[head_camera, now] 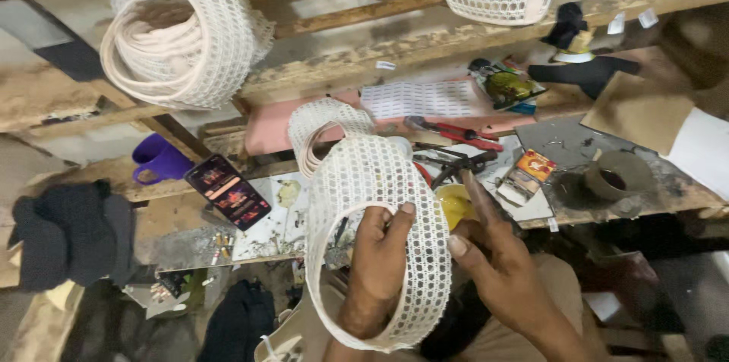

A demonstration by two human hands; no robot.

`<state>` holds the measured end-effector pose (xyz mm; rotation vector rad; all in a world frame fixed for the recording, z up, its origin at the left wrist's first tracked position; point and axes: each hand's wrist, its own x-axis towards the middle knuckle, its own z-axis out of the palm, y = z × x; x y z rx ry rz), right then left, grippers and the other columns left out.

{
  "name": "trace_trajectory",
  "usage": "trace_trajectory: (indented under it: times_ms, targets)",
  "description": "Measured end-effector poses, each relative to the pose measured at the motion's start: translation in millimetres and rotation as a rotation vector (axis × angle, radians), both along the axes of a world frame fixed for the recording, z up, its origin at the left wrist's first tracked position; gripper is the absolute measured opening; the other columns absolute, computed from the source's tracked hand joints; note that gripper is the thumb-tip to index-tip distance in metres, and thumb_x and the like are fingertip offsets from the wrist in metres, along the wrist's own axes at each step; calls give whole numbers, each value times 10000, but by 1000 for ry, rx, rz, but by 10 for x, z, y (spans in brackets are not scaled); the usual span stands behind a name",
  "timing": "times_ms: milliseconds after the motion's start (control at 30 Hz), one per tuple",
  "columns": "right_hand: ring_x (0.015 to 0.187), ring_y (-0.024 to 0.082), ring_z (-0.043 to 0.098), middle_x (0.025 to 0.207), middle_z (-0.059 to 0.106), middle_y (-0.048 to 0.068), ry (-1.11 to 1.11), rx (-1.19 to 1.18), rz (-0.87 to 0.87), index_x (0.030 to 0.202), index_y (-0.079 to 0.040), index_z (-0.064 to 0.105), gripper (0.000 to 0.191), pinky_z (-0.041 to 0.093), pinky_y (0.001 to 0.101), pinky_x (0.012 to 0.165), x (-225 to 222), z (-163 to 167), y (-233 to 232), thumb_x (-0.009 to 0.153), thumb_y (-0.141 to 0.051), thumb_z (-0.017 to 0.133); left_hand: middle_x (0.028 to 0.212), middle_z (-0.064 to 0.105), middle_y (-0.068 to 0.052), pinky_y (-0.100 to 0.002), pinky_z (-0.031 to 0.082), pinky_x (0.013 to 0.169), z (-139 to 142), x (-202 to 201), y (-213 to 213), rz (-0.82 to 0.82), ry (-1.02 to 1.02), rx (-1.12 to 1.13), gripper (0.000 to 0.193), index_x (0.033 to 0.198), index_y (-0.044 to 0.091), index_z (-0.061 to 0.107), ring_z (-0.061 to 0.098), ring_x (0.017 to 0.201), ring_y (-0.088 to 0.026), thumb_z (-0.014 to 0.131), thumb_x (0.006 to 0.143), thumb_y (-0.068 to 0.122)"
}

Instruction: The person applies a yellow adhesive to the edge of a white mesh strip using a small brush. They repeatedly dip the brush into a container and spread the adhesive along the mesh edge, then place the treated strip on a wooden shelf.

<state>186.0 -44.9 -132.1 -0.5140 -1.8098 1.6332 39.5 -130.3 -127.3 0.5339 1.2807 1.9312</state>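
The left hand [377,256] reaches through the loop of white perforated band [380,195], its grip clamped on the upper edge to hold it open above the desk's [190,237] near edge; the right hand [486,256] hovers beside, fingers apart, empty.

I'm seeing a cream honeycomb-mesh band [380,203], a purple mug [156,158], red pliers [456,134] and a yellow bowl [453,206].

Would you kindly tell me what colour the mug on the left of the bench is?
The mug is purple, seen clearly in the head view.
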Motion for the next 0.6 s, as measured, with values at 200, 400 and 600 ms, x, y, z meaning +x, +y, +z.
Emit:
trace_trajectory:
  times_ms: [200,400,600]
  targets:
    - [791,78,494,842,504,-3,19,-67,-14,1677,-84,232,919,457,227,694,-50,41,-60,888,-50,701,929,670,-64,-265,507,674,31,-8,-17,-7,19,-1,186,1119,-52,599,614,797,-92,594,1038,116]
    - [900,71,562,1475,520,-76,95,-26,-101,1692,-42,184,927,519,228,677,-67,-70,-25,915,-33,690,964,686,-50,-256,515,714,67,-21,-73,-117,100,1,200,1171,-25,596,625,832,-81,586,1017,102]
    - [1031,94,602,1442,567,16,93,14,-123,1650,-24,244,786,517,258,907,-79,-138,47,967,-69,631,1027,723,-66,-247,527,776,30,-37,-114,-153,142,29,213,1193,-31,613,638,881,-73,589,1023,94]
